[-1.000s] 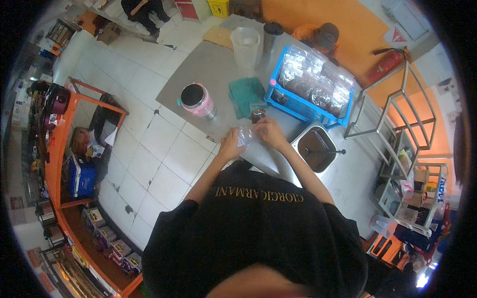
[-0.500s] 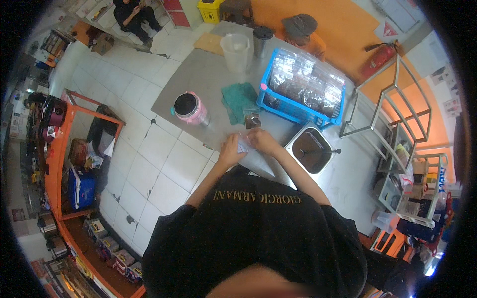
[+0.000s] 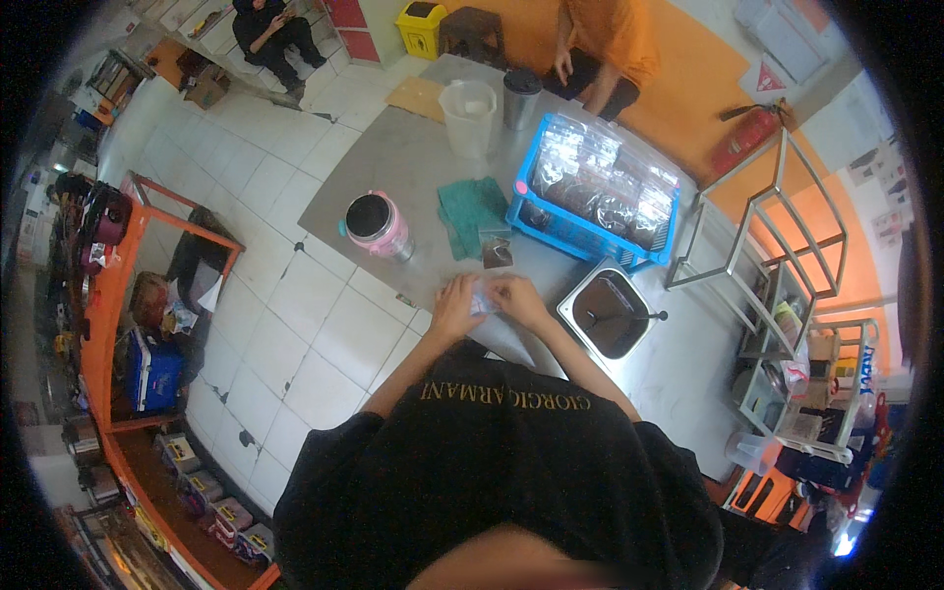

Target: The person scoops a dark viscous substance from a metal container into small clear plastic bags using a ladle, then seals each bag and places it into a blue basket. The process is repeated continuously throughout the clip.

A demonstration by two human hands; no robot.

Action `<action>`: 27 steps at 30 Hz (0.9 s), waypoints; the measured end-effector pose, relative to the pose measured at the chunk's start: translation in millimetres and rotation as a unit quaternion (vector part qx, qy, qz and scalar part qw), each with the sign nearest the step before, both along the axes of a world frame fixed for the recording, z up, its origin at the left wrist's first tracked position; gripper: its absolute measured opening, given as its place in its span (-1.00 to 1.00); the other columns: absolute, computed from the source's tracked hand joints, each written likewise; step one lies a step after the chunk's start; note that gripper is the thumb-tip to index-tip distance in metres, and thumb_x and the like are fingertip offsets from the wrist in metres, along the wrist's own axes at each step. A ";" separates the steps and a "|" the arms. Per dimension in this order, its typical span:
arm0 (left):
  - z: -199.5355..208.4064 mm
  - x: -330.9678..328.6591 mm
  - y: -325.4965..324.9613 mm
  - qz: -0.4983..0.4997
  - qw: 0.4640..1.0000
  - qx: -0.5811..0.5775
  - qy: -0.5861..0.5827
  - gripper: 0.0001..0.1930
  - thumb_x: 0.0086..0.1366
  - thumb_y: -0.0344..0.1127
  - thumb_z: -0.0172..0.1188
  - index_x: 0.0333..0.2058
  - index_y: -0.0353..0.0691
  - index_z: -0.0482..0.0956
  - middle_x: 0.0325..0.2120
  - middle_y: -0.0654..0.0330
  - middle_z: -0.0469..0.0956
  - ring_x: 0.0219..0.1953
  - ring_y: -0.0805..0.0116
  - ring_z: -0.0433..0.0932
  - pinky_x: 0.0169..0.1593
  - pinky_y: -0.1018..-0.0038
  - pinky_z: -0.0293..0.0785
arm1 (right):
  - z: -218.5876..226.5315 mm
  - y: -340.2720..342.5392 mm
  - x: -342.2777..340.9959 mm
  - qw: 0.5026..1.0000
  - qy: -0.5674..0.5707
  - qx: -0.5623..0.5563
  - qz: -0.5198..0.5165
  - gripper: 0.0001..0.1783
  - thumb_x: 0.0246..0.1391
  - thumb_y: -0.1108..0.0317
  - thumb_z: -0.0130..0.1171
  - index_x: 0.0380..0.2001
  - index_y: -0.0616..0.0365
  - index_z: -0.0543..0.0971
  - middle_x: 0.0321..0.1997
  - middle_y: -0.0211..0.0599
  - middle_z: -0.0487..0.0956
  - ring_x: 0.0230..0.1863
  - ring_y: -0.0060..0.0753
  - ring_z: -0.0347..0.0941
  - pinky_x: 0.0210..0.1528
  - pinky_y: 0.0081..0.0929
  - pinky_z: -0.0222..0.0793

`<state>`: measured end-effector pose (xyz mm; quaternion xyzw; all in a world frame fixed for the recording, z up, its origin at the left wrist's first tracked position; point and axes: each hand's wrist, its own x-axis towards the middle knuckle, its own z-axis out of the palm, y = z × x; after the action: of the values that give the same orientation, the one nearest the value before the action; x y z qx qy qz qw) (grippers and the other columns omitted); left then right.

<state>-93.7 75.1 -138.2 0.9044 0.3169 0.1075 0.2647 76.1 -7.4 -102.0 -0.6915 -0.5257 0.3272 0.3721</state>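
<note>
My bare hands work a clear plastic bag (image 3: 481,298) at the near edge of a steel table (image 3: 339,182). My left hand (image 3: 454,309) has its fingers bent and close together, pinching the bag's L side; my right hand (image 3: 519,299), knuckles up, pinches the R side, tho the exact thumb position is too small to tell.

Just changed: my R hand, which was up by a small packet w/ dark contents (image 3: 497,255) a sec ago, is now down at the bag, nearly meeting my L. In my judgement that puts both hands on one job, the bag, w/ the packet left lying flat on the steel just beyond my fingertips, untouched.

Nearby: a crumpled green cloth (image 3: 466,214) beside the packet; a pink flask (image 3: 386,236) to the L; a rectangular metal container (image 3: 581,335) of dark stuff, w/ a handle poking out, just R of my R hand. Beyond it, a blue crate (image 3: 568,239) is packed w/ clear bags of dark contents (image 3: 602,187).

Bkgd: a translucent pitcher (image 3: 469,126) and a dark-lidded steel tumbler (image 3: 519,106) at the far end; past them a person in orange (image 3: 618,44), bent low earlier, now sits w/ head out of frame.
</note>
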 end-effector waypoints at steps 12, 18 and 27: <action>-5.5 3.7 -0.7 -0.089 0.990 0.102 0.025 -0.16 -0.11 -0.15 0.46 0.18 -0.13 0.29 0.05 0.03 0.33 0.18 0.02 0.31 0.11 0.00 0.24 | -23.1 -7.4 -6.6 0.997 -0.042 0.054 0.044 -0.70 0.12 0.19 0.20 -0.18 0.13 0.67 -0.13 0.04 0.64 -0.12 0.07 0.58 -0.02 -0.13 0.46; -16.7 -1.7 34.8 -0.078 0.988 0.057 0.118 -0.17 -0.07 -0.07 0.48 0.19 -0.03 0.32 0.07 0.08 0.35 0.20 0.08 0.30 0.15 -0.14 0.20 | -56.6 -12.3 8.1 0.990 -0.060 -0.059 -0.115 -0.69 0.07 0.18 0.23 -0.36 0.26 0.63 -0.30 0.07 0.60 -0.24 0.02 0.58 -0.18 -0.20 0.44; 24.1 3.1 56.4 -0.047 0.973 0.110 0.195 -0.26 -0.11 -0.09 0.50 0.10 -0.06 0.45 0.04 0.14 0.39 0.23 0.09 0.27 0.15 -0.21 0.22 | -79.1 -26.8 18.4 0.964 -0.031 -0.045 -0.258 -0.70 0.16 0.23 0.12 -0.29 0.29 0.63 -0.33 0.12 0.63 -0.24 0.19 0.57 -0.13 -0.07 0.44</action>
<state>-90.5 131.5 -114.1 0.9454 0.3057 -0.0498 0.1014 94.5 -34.3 -181.1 -0.8297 -0.3252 0.2215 0.3960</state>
